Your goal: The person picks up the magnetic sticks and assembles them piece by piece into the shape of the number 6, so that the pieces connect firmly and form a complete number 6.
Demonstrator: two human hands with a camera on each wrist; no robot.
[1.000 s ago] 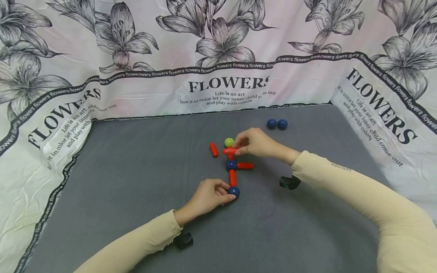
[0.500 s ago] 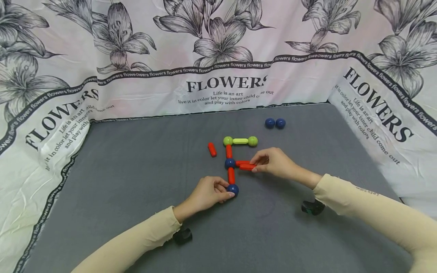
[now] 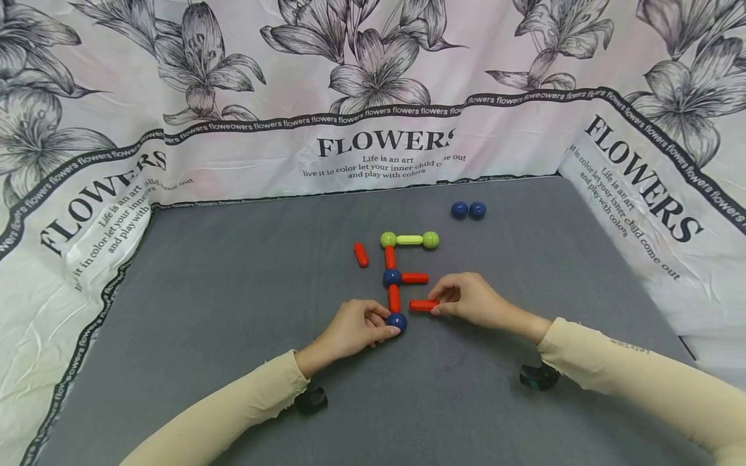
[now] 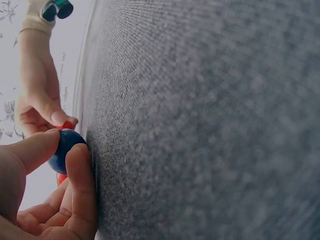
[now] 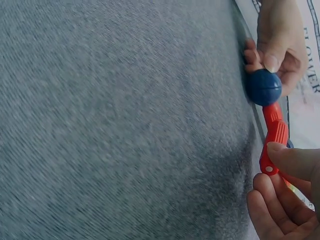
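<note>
The left hand (image 3: 357,328) pinches a blue ball (image 3: 397,320) between thumb and fingers. The right hand (image 3: 473,299) pinches a red rod (image 3: 420,305), its free end near that ball. Just beyond the left hand, a linking rod (image 3: 394,297) runs to a second ball (image 3: 392,277). Farther out on the bench (image 3: 245,285) lie two more blue balls (image 3: 460,210).

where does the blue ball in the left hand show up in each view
Head: blue ball, below centre, slightly right, held by the left hand.
Left wrist: blue ball, left side, just below mid-height.
Right wrist: blue ball, upper right.
Shared landmark: the right hand, holding a red rod.
</note>
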